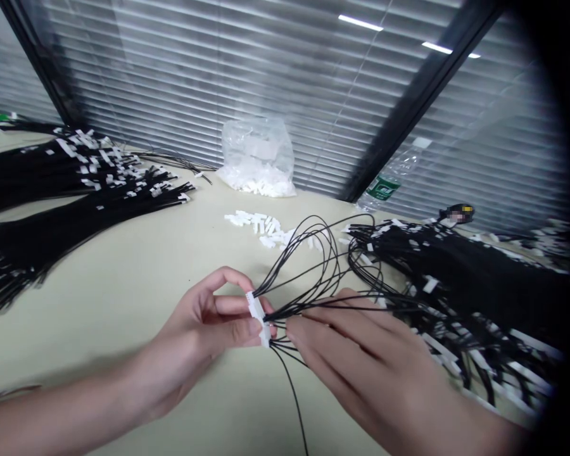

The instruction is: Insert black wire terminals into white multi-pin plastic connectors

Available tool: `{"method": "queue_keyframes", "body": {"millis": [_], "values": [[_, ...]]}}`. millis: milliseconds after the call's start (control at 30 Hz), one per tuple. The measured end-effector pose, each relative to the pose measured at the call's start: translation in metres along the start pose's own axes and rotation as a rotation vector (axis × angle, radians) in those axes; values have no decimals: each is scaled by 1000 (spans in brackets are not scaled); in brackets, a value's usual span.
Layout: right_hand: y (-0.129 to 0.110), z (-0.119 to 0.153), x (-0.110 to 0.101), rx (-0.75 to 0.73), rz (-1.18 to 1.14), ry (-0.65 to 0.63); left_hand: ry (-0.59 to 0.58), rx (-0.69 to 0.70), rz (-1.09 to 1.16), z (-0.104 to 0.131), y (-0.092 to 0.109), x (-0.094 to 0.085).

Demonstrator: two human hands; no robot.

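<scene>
Between the thumb and fingers of my left hand (209,323) is a white plastic connector housing (258,313), held tilted above the table. Thin black wires (308,297) run out of its right side; some loop upward and others stretch to the right. My right hand (370,354) is closed on black wires just right of the housing, thumb and index finger pinched together. Its fingertips partly hide the wires there. One loose black wire (292,386) hangs down from the housing's lower end.
Loose white connector housings (266,228) lie behind my hands, before a clear plastic bag (259,158) of more. Bundles of black wires with white ends (76,209) spread at left, another wire pile (456,266) at right. A plastic bottle (384,187) stands by the window blinds (194,76).
</scene>
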State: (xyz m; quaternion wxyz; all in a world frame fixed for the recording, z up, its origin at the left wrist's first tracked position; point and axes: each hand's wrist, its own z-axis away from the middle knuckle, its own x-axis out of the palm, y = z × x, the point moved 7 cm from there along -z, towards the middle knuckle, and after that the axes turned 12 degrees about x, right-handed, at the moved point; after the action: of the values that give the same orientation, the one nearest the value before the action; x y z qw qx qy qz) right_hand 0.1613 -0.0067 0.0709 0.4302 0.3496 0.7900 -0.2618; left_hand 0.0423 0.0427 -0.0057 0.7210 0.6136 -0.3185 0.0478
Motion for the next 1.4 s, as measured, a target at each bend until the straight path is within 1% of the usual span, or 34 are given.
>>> {"method": "queue_keyframes", "body": {"millis": [133,333,467,600,733,867,967,1133,1200,1333,1400], "values": [[-1,1,-6,-16,36,58,12,2,-8,0,0,-1],[2,1,-8,4,21,68,8,0,-11,0,0,-1],[0,-3,-10,-8,14,64,10,8,0,1,0,-1],[-4,-9,-10,-7,21,38,-12,28,-10,1,1,0],[-7,-12,-6,-39,25,1,-48,69,-52,0,1,0],[-3,-13,1,23,-24,-59,-76,107,-106,0,-1,-2],[-5,-12,4,-5,10,-114,-67,120,-128,-1,-2,-4],[-5,-10,-1,-31,36,-64,-59,72,-131,-4,-6,-5],[-2,-11,1,6,-7,-97,-52,50,-110,-4,-7,-5],[5,-13,10,124,-171,-238,-42,23,-56,-2,-8,-5],[7,-14,9,170,-227,-251,-33,13,-34,-2,-8,-5]]}}
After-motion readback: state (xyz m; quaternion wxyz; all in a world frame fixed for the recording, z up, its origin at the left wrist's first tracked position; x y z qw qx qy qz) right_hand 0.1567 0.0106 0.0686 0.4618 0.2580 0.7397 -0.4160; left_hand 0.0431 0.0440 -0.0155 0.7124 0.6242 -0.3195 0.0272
